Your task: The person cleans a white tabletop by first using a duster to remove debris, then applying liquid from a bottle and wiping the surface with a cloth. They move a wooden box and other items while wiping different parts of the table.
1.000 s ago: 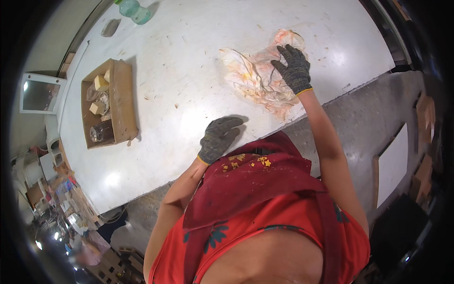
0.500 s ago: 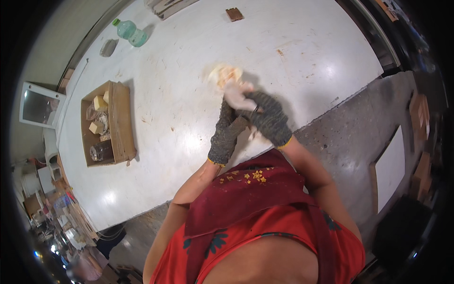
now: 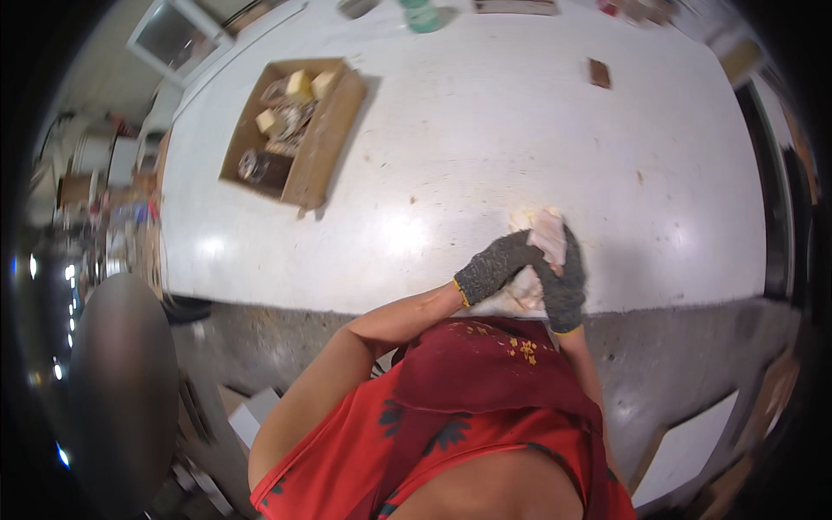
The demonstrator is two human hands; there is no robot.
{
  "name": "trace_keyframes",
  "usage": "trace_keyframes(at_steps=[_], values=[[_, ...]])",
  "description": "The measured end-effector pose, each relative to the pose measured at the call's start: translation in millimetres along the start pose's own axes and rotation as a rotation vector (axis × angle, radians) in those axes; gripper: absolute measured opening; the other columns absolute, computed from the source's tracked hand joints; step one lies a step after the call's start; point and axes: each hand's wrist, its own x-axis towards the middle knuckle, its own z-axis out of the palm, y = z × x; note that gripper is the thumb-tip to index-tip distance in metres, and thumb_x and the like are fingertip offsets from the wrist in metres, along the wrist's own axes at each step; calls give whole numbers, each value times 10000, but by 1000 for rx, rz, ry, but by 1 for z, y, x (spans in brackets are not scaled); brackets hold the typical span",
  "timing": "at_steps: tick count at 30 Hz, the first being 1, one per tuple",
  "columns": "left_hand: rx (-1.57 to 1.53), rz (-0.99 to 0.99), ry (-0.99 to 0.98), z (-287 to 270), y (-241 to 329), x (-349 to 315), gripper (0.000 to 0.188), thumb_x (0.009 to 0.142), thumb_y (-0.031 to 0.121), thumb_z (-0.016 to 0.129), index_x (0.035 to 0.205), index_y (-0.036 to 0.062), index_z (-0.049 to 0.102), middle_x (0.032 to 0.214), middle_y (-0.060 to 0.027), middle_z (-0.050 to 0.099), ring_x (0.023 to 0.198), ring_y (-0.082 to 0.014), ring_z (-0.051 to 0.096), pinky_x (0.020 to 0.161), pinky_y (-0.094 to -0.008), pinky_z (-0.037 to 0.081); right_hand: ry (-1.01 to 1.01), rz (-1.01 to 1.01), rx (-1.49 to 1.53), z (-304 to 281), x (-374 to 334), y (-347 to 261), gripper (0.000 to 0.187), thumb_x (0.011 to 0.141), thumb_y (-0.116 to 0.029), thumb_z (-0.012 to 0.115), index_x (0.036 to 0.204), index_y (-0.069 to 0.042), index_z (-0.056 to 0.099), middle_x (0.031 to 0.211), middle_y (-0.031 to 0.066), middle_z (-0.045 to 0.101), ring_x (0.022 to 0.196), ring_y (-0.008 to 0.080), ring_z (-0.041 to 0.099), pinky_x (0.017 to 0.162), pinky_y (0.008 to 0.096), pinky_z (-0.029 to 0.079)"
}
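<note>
Both my hands wear dark grey knit gloves with yellow cuffs. They meet near the front edge of the white table, closed around a crumpled pale pink-white cloth [image 3: 548, 236]. My left hand [image 3: 501, 267] reaches in from the left, its fingertips at the cloth. On the cloth's right side is my right hand [image 3: 565, 282], somewhat blurred, its fingers wrapped against it. Just beyond the hands, a yellowish-white part [image 3: 523, 216] shows on the tabletop. Another pale crumpled piece [image 3: 524, 290] lies below, between the wrists; whether it is the same cloth I cannot tell.
A cardboard box [image 3: 328, 143] with yellowish blocks and a jar stands on the table [image 3: 451, 130] to the left. At the far side are a green bottle [image 3: 422, 15] and a small brown piece [image 3: 600, 74]. A white panel [image 3: 689, 446] leans at the lower right.
The view has swung, so the box and table have shifted in the picture. My hands stay together on the cloth, now closer to the table's front edge in view.
</note>
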Motion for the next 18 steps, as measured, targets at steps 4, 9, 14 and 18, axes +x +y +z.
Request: trace_keyframes(at_steps=[4,9,14,18], values=[[-210,-134,452,-39,20,-18,378,828,208,689,1184,116,598,1180,-92,599,1087,-222,568,891,-343,509,178,-305,-558,-45,20,23,538,822,-42,672,1315,9,465,1310,141,512,1210,234,488,1017,340,395],[726,-226,817,-195,-62,-84,540,774,228,746,1256,74,559,1278,-124,552,1189,-286,506,1010,-385,411,191,-407,-1109,-123,74,36,575,791,-126,698,1328,-94,494,1362,169,477,1230,347,470,1029,435,377],[1096,-459,646,-277,-85,-83,661,778,339,701,1331,69,462,1307,-193,508,1224,-359,458,1038,-441,355,231,-440,-1258,-118,79,64,551,787,-290,703,1296,-153,545,1354,148,500,1185,390,488,984,481,402],[947,-609,573,-304,-101,-75,639,797,333,662,1335,59,453,1257,-216,543,1168,-355,516,994,-423,399,257,-407,-1201,-112,79,63,505,791,-254,693,1267,-139,572,1329,158,522,1157,385,511,971,477,409]])
